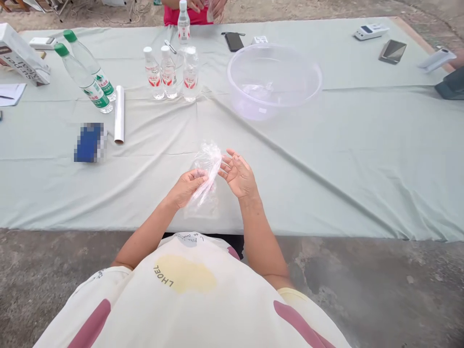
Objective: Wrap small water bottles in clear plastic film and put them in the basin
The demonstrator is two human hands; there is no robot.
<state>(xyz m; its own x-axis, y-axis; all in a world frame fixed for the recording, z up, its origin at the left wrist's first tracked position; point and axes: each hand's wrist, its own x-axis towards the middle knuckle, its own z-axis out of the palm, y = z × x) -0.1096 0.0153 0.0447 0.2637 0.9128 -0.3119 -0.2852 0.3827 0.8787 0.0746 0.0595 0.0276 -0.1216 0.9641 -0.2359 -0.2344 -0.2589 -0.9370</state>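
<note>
A crumpled sheet of clear plastic film point(207, 153), perhaps a thin bag, is gathered above the near middle of the table. My left hand point(188, 186) pinches it between thumb and fingers, and its lower part hangs below the grip. At the film's right side is my right hand point(238, 175), palm turned up and fingers spread. Its fingertips are close to the film; whether they touch it I cannot tell. Beyond the hands stands a wide translucent plastic basin point(275, 104) with some crumpled clear plastic point(258, 91) inside.
Several small water bottles point(168, 77) stand left of the basin. Further left are two green-capped bottles point(94, 94), a film roll point(119, 116) and a blurred blue item point(90, 142). A black phone point(234, 42) lies at the back. Across the table is a person in red point(172, 16).
</note>
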